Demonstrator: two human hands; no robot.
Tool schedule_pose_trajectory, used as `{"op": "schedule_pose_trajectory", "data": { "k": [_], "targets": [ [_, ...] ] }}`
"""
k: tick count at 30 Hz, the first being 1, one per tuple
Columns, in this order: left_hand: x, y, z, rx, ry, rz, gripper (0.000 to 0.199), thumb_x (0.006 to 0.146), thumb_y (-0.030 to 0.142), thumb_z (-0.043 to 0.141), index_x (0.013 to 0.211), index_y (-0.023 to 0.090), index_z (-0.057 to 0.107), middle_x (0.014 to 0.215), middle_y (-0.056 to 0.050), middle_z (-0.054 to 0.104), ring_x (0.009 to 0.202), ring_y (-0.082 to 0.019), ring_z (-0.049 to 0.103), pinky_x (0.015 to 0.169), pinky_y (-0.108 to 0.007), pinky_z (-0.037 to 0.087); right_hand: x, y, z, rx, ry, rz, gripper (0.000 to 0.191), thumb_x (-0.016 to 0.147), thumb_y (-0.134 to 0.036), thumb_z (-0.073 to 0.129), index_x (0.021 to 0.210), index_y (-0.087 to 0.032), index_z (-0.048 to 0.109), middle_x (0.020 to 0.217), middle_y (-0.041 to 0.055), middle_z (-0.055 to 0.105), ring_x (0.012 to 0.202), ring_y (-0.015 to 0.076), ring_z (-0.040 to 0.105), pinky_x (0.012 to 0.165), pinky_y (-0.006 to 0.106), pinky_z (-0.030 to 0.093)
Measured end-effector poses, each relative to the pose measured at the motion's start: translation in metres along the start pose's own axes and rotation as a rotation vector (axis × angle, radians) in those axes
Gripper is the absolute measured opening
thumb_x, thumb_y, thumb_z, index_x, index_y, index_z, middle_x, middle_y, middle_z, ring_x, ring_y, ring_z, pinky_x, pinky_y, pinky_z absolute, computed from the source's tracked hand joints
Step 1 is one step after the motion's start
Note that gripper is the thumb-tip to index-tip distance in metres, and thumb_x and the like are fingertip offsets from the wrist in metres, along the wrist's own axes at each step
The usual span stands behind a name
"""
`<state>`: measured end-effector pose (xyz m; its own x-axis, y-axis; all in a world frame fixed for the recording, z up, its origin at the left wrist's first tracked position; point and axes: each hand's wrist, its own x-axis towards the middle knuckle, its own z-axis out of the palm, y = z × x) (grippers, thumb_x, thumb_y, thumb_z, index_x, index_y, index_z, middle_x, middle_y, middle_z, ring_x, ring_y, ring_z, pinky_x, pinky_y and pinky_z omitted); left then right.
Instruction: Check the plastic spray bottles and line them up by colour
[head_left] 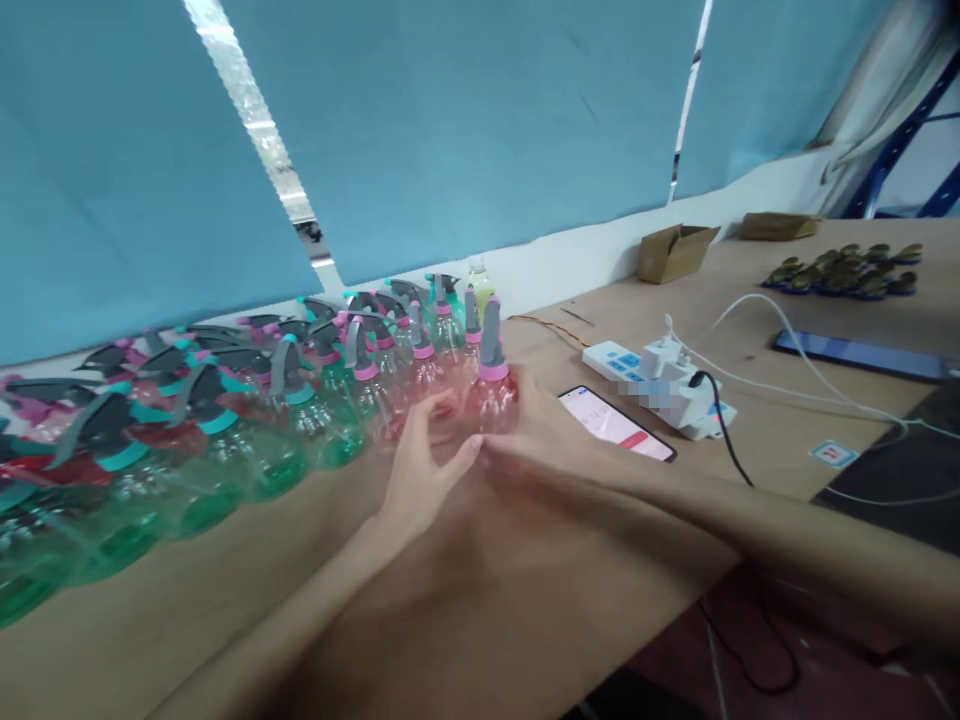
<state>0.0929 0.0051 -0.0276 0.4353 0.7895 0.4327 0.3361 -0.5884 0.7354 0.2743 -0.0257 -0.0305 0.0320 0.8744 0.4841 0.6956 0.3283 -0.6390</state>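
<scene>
A red spray bottle (496,398) with a pink collar and grey trigger stands upright at the right end of the bottle group. My right hand (544,420) is wrapped round its right side. Just left of it, my left hand (426,462) has its thumb and fingers apart, with nothing visible between them; its fingertips are blurred beside the red bottles. Several green spray bottles (262,460) and clear or red ones, with grey, teal and pink tops, stand packed together to the left.
Right of my hands lie a lit phone (619,425) and a white power strip (615,362) with plugs and cables. Farther back are an open cardboard box (673,254), small dark round items (844,272) and a second phone (859,357). A blue-covered wall (465,130) rises behind.
</scene>
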Motion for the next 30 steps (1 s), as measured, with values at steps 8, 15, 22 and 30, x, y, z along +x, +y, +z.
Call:
{"op": "schedule_pose_trajectory", "data": {
  "k": [8,15,22,30],
  "targets": [
    [-0.016,0.022,-0.045,0.062,0.108,-0.062,0.052,0.080,0.033,0.061,0.126,0.020,0.042,0.123,-0.009,0.054,0.110,-0.022,0.055,0.095,-0.037,0.046,-0.027,-0.053,0.069,0.128,-0.144,-0.211,0.071,0.068,-0.054,0.069,0.123,-0.016,0.044,0.116,0.0154,0.055,0.106,0.0300,0.054,0.089,0.048,0.046],
    [-0.040,0.009,-0.090,0.034,0.192,-0.173,0.034,0.081,0.029,0.057,0.113,0.020,0.053,0.107,-0.004,0.062,0.097,-0.018,0.059,0.090,-0.035,0.046,-0.032,-0.087,0.115,0.212,-0.227,-0.288,0.088,0.064,-0.066,0.066,0.130,-0.015,0.039,0.122,0.0182,0.055,0.113,0.0350,0.051,0.092,0.054,0.043],
    [-0.060,-0.006,-0.119,0.056,0.230,-0.221,0.033,0.079,0.023,0.051,0.112,0.025,0.057,0.108,-0.001,0.065,0.093,-0.019,0.062,0.086,-0.035,0.049,-0.022,-0.089,0.105,0.373,-0.573,-0.275,0.056,0.090,-0.056,0.040,0.133,-0.021,0.044,0.131,0.0108,0.055,0.120,0.0249,0.051,0.100,0.046,0.041],
    [-0.057,-0.009,-0.118,0.104,0.187,-0.244,0.022,0.074,0.024,0.050,0.094,0.024,0.059,0.076,0.001,0.061,0.069,-0.017,0.057,0.066,-0.029,0.047,-0.021,-0.016,0.106,-0.146,-0.525,-0.362,0.071,0.083,-0.065,0.045,0.135,-0.018,0.047,0.145,0.0159,0.039,0.135,0.0316,0.033,0.109,0.054,0.026]
  ]
}}
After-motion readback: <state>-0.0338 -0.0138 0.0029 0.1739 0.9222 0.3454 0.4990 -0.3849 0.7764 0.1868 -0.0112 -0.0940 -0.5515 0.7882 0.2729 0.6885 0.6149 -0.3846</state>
